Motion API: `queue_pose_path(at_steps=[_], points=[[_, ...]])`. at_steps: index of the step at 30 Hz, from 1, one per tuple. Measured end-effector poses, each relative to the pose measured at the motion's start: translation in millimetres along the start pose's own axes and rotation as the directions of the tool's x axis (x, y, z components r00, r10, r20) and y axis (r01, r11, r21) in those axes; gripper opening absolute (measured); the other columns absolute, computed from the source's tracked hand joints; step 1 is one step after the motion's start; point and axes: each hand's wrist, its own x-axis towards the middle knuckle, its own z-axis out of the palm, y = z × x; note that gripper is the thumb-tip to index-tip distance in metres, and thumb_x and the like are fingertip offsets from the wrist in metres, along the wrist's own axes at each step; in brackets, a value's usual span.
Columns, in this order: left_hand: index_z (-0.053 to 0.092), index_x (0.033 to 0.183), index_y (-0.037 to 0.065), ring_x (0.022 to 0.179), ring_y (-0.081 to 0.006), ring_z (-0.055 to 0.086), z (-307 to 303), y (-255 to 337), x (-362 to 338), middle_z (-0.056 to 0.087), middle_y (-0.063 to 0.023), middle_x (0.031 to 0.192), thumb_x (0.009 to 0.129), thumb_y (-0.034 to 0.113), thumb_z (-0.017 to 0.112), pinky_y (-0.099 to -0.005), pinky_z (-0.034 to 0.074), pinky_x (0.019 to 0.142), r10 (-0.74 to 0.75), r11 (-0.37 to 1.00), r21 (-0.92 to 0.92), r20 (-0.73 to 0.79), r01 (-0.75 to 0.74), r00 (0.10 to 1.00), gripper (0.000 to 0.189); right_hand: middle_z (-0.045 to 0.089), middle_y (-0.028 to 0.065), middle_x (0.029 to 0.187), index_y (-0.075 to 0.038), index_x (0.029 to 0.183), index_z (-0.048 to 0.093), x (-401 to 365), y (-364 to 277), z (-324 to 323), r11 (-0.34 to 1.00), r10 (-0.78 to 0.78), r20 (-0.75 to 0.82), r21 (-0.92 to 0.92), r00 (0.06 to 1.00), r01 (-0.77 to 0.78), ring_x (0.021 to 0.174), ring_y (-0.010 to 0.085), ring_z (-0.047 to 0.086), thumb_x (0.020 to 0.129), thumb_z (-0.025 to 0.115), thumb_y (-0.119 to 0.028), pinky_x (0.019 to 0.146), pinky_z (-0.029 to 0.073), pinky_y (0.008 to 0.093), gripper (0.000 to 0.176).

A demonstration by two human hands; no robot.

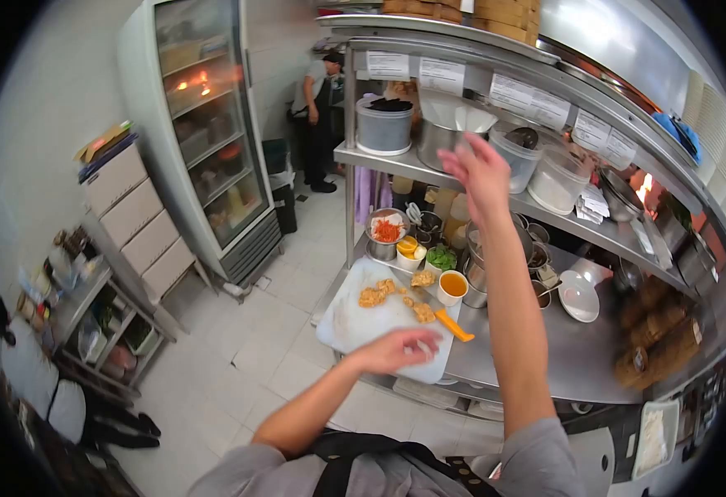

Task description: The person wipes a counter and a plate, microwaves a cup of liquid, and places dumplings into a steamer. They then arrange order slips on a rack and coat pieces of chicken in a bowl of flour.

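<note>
White cutting board (355,327), near-centre on steel counter (562,356), likely stiff, light and slick, best gripped at its near edge: left hand (396,349) rests on it, fingers curled, grasp unclear; right hand (479,172) is raised, fingers spread, empty.

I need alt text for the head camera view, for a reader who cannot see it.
A person's right hand reaches up toward containers on a steel shelf, while the left hand rests on a white cutting board with food pieces.
</note>
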Motion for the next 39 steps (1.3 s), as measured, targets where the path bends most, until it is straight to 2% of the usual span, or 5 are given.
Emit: queue_pose_path(at_steps=[6,13,19,23,39], points=[[0.044,0.132,0.004,0.096,-0.0126,0.059,-83,-19,-60,0.059,-0.0084,0.114,0.088,0.008,0.057,-0.0264,0.047,0.082,-0.112,0.984,-0.099,0.285,0.145,0.952,0.045,0.058,0.0163,0.106,0.010,0.121,0.041,98,17,43,0.990,-0.123,-0.237,0.038,0.964,0.135,0.073,0.0224,0.065,0.082,0.060,-0.001,0.056,0.051,0.0261,0.045],[0.052,0.121,-0.001,0.097,-0.0236,0.062,-267,-44,-122,0.061,-0.0146,0.111,0.088,0.007,0.057,-0.0324,0.053,0.073,-0.200,0.951,-0.259,-0.103,0.167,0.974,0.035,0.057,0.0020,0.070,0.001,0.087,0.058,74,50,66,0.938,-0.336,-0.545,-0.263,0.768,0.224,0.054,0.0082,0.052,0.081,0.067,-0.004,0.046,0.038,0.0196,0.012],[0.040,0.135,0.005,0.101,-0.0152,0.057,-313,22,-11,0.057,-0.0082,0.123,0.093,0.024,0.053,-0.0281,0.047,0.078,0.018,0.897,-0.430,-0.189,-0.099,0.982,0.048,0.057,0.0023,0.082,0.001,0.095,0.052,-34,154,146,0.623,-0.691,-0.272,-0.694,0.670,0.361,0.063,0.0065,0.053,0.085,0.060,0.002,0.054,0.044,0.0199,0.012],[0.052,0.119,0.005,0.098,-0.0180,0.058,-335,40,20,0.060,-0.0080,0.109,0.094,0.018,0.049,-0.0349,0.050,0.079,0.143,0.491,-0.870,0.032,-0.043,0.989,0.028,0.055,0.0095,0.098,0.002,0.095,0.052,-52,194,194,0.620,-0.570,-0.180,-0.735,0.801,0.276,0.080,0.0091,0.058,0.086,0.056,0.005,0.060,0.047,0.0190,0.011],[0.050,0.118,-0.002,0.100,-0.0199,0.057,-358,24,38,0.059,-0.0111,0.110,0.090,0.004,0.047,-0.0359,0.047,0.081,0.281,0.369,-0.926,0.025,-0.084,0.960,0.029,0.061,0.0061,0.070,0.001,0.092,0.053,-45,205,202,0.875,-0.405,-0.475,-0.449,0.781,0.181,0.052,0.0074,0.053,0.086,0.062,-0.001,0.045,0.038,0.0190,0.011]])
